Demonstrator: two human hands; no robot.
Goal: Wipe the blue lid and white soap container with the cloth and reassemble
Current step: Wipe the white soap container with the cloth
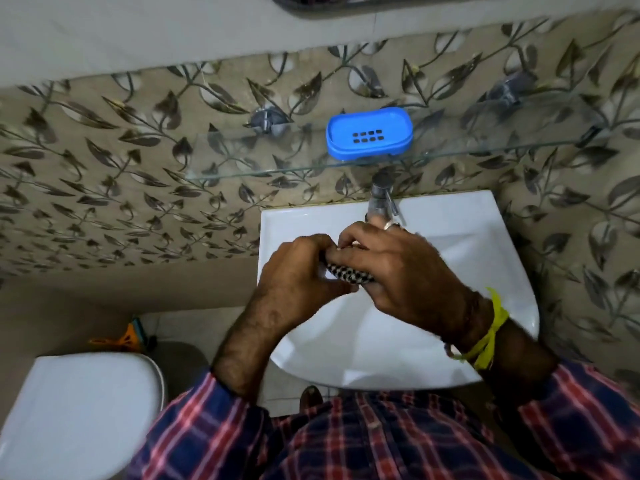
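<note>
The blue lid point(369, 134), an oval tray with a block of small slots, lies on the glass shelf point(263, 157) above the basin. Over the white sink point(460, 271), my left hand point(294, 271) and my right hand point(405, 271) are pressed together around a black-and-white checkered cloth point(349, 276). Only a strip of the cloth shows between the fingers. A small white patch shows beside the cloth under my left hand. I cannot tell whether this is the white soap container; the hands hide whatever else they hold.
A chrome tap point(381, 197) stands just behind my hands at the back of the sink. A white toilet lid point(76, 410) is at lower left, with an orange object point(128, 337) on the floor behind it. Leaf-patterned tiles cover the wall.
</note>
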